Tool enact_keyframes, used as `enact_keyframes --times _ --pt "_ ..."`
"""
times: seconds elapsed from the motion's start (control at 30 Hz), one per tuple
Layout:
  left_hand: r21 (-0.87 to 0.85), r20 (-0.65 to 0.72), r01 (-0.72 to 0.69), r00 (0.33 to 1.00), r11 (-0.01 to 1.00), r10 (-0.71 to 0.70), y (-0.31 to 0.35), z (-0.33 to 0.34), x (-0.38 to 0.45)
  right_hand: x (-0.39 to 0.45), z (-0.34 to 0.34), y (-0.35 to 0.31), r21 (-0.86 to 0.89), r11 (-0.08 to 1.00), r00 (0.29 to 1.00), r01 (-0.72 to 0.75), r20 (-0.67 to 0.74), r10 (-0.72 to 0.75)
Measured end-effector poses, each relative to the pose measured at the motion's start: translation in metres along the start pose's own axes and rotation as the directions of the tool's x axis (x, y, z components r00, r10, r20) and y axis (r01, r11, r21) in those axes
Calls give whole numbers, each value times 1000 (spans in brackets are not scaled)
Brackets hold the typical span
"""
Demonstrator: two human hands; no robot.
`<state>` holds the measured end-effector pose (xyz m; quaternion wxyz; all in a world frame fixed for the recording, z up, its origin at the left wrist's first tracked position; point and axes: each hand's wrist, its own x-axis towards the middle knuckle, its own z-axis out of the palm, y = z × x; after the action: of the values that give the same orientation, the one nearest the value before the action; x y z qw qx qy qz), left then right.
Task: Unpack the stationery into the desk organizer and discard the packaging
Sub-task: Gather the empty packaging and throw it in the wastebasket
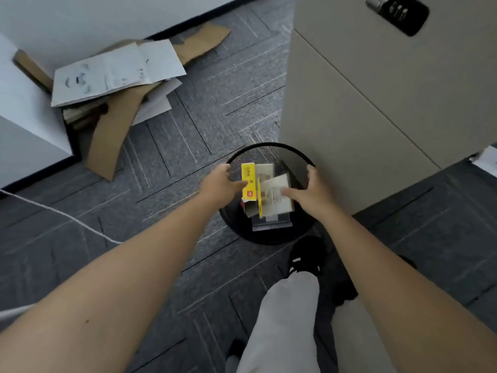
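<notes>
A black mesh wastebasket (269,154) stands on the grey carpet tile floor (215,103), its far right side against a beige cabinet (376,103). Over its mouth is a loose bundle of packaging: a yellow box (248,181) on the left, a white printed card (275,196) on the right with a yellow edge strip beside it, a second pale card behind them, and a clear plastic sleeve (271,224) at the near side. Whether these pieces rest in the basket or hang in mid-air above it cannot be told. The left hand (219,184) is just left of the yellow box, fingers spread, its fingertips touching or nearly touching the box side. The right hand (312,191) is at the right of the bundle, fingers apart, the thumb side meeting the edge of the white card; neither hand is closed around anything. At upper left, well apart from the basket, flattened cardboard (113,135) and white sheets (118,71) lie in a heap beside a white unit (24,117). A white cord (67,216) crosses the floor at left. The person's light trouser leg (282,319) and dark shoe (305,254) show below the basket.
</notes>
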<state>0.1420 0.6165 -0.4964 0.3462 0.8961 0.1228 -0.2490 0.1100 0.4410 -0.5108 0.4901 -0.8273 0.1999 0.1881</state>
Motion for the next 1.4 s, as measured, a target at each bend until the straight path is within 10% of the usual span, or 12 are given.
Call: enact_keyframes --times 0.47,0.9,1.4 --pt "638 172 -410 901 652 398 77 -93 -85 -113 -96 -96 -635 753 968 170 -36 -249" --pt "543 45 -741 495 394 868 290 -119 -186 -224 -275 -176 -700 684 751 204 -336 -568" --pt "431 178 -843 430 323 885 451 9 -155 -168 -452 -81 -523 843 675 -121 -667 -317"
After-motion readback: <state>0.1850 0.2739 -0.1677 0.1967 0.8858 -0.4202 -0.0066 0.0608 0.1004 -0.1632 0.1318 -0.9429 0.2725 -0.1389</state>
